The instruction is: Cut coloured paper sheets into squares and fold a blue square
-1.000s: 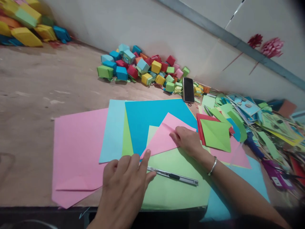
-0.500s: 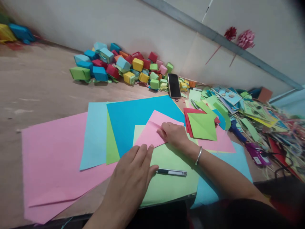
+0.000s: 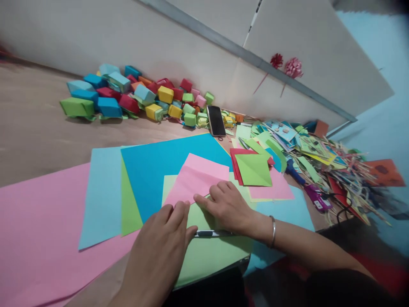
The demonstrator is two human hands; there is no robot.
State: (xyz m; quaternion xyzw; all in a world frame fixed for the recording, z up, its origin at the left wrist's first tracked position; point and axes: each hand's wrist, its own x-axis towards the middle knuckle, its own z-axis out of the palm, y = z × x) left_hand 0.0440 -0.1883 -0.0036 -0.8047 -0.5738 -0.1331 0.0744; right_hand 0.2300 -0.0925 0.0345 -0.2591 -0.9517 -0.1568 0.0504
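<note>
A creased pink sheet of paper [image 3: 200, 172] lies on top of stacked coloured sheets. My left hand [image 3: 159, 247] rests flat at its near left corner, fingers stretched out. At the paper's near edge is my right hand [image 3: 228, 209], fingers curled and thumb extended against that edge, with nothing visible inside. Just below both hands a utility knife [image 3: 206, 233] lies on a pale green sheet [image 3: 217, 251]; its right end is hidden by my right hand. Beneath the pink sheet a blue sheet [image 3: 150, 166] shows.
Small folded paper boxes [image 3: 119, 81] pile up along the wall. A phone [image 3: 216, 121] leans near them. To the right are green squares [image 3: 254, 169], paper scraps, sticks and a purple device [image 3: 318, 197] with a cable. Large pink paper [image 3: 38, 238] spreads left.
My right hand has slid from the pink sheet's middle down to its near edge, its thumb now extended. The left hand stays by the corner. The whole view has shifted.
</note>
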